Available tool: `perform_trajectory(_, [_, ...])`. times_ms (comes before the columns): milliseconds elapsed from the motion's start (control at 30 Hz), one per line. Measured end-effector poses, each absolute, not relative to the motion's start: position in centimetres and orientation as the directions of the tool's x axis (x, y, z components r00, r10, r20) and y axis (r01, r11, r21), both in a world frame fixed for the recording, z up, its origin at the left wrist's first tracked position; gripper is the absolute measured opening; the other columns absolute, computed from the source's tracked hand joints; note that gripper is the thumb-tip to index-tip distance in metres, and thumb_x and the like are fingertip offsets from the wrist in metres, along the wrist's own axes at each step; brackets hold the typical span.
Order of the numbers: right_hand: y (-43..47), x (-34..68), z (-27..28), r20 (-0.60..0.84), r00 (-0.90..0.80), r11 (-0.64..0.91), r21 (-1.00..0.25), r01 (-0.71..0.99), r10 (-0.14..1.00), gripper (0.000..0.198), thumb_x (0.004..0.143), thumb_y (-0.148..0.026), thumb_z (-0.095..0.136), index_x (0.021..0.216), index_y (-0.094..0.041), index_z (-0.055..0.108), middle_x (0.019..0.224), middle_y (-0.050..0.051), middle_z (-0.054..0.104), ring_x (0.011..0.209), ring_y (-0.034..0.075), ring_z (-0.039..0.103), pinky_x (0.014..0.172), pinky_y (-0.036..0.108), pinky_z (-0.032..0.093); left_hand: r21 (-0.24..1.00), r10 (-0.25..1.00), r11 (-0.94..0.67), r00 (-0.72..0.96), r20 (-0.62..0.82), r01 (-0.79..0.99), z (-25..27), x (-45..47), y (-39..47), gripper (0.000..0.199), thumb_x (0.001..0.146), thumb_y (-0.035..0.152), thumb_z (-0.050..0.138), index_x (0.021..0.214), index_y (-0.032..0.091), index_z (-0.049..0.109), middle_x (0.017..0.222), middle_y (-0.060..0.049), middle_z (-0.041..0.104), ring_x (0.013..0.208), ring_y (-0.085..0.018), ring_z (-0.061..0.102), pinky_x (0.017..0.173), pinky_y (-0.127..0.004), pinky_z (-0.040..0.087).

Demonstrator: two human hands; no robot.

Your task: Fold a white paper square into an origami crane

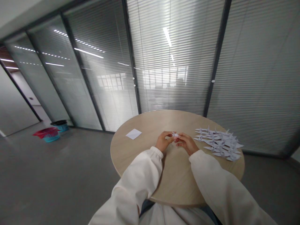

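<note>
Above the middle of the round table, my left hand point(164, 140) and my right hand point(187, 143) come together around a small piece of folded white paper point(175, 135). Fingers of both hands pinch it from either side and hide part of its shape. To the right lies a dense group of white folded paper cranes point(222, 144), apart from my right hand. A flat square of white paper point(133, 134) rests to the left of my left hand.
The round wooden table point(178, 184) stands close to a glass partition with blinds point(173, 78). On the grey floor at the left are a blue basket with a red liner point(48, 134) and another with a black liner point(61, 125).
</note>
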State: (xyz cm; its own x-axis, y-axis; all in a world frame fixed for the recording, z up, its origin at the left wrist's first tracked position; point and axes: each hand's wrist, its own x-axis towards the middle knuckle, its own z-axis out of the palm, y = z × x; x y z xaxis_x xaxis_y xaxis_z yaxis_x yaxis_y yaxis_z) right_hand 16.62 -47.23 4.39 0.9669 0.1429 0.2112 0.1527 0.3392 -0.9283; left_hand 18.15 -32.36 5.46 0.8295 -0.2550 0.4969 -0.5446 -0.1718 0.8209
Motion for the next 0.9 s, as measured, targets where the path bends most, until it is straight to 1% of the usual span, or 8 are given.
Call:
perform_trajectory(133, [-47.2,16.5,4.5,0.183,0.970,0.404,-0.909,0.104,0.162,0.015,0.064,-0.029,0.060,0.073,-0.017,0.058,0.064,0.000,0.059,0.061,0.013,0.056,0.052,0.024,0.044,0.840,-0.276,-0.165,0.842,0.464,-0.517,5.7,17.9,-32.4,0.036,0.061,0.034,0.066,0.092,0.015,0.063,0.094,-0.008,0.061,0.086,-0.016,0.055,0.068,-0.024,0.046])
perform_trajectory(300, [-47.1,16.8,4.1,0.178,0.968,0.366,-0.925,0.104,0.175,0.015,0.065,-0.030,0.058,0.073,-0.017,0.057,0.064,0.000,0.058,0.059,0.013,0.055,0.053,0.025,0.044,0.899,-0.334,-0.029,0.852,0.403,-0.436,5.9,17.7,-32.6,0.036,0.061,0.032,0.067,0.090,0.012,0.061,0.081,-0.007,0.063,0.071,-0.013,0.057,0.058,-0.023,0.047])
perform_trajectory(400, [-47.2,17.1,3.9,0.218,0.972,0.236,-0.952,0.193,0.083,0.018,0.067,-0.034,0.056,0.078,-0.019,0.056,0.073,0.001,0.060,0.068,0.015,0.056,0.057,0.026,0.044,0.897,-0.274,-0.054,0.870,0.410,-0.440,6.0,17.7,-32.6,0.034,0.059,0.032,0.068,0.085,0.011,0.062,0.076,-0.006,0.062,0.067,-0.012,0.055,0.052,-0.021,0.047])
perform_trajectory(467, [-47.3,17.2,4.0,0.290,0.957,0.104,-0.951,0.290,-0.015,0.020,0.067,-0.035,0.056,0.081,-0.020,0.056,0.081,0.001,0.060,0.077,0.017,0.055,0.062,0.027,0.044,0.887,-0.231,-0.093,0.876,0.423,-0.453,6.0,17.8,-32.5,0.034,0.057,0.032,0.068,0.084,0.011,0.063,0.075,-0.005,0.061,0.065,-0.011,0.053,0.049,-0.019,0.047])
perform_trajectory(533, [-47.4,17.1,4.3,0.395,0.916,-0.005,-0.918,0.396,-0.065,0.021,0.069,-0.036,0.054,0.083,-0.021,0.057,0.084,0.001,0.060,0.082,0.017,0.054,0.068,0.028,0.043,0.876,-0.195,-0.131,0.878,0.436,-0.464,5.9,17.9,-32.5,0.034,0.057,0.031,0.069,0.084,0.012,0.063,0.075,-0.005,0.060,0.064,-0.011,0.052,0.046,-0.018,0.046])
perform_trajectory(633, [-47.4,16.6,4.8,0.506,0.861,-0.098,-0.860,0.500,-0.049,0.024,0.072,-0.040,0.052,0.084,-0.020,0.058,0.083,0.002,0.061,0.081,0.018,0.055,0.073,0.029,0.042,0.849,-0.166,-0.187,0.867,0.469,-0.495,5.7,18.1,-32.4,0.032,0.058,0.029,0.068,0.084,0.013,0.064,0.075,-0.004,0.059,0.063,-0.010,0.051,0.045,-0.017,0.045])
perform_trajectory(767, [-47.2,16.3,5.0,0.522,0.853,-0.193,-0.839,0.509,-0.018,0.026,0.071,-0.042,0.054,0.082,-0.019,0.059,0.082,0.003,0.063,0.077,0.017,0.057,0.072,0.029,0.043,0.812,-0.162,-0.247,0.848,0.504,-0.529,5.5,18.3,-32.3,0.028,0.061,0.029,0.066,0.086,0.015,0.064,0.077,-0.004,0.059,0.064,-0.010,0.051,0.045,-0.017,0.045])
perform_trajectory(900, [-47.3,16.6,4.7,0.560,0.828,-0.298,-0.795,0.529,-0.025,0.025,0.072,-0.042,0.052,0.077,-0.018,0.061,0.076,0.002,0.064,0.072,0.017,0.057,0.068,0.028,0.043,0.729,-0.191,-0.339,0.802,0.566,-0.595,5.8,18.1,-32.2,0.028,0.063,0.030,0.066,0.088,0.019,0.064,0.082,-0.004,0.059,0.071,-0.011,0.053,0.054,-0.018,0.046])
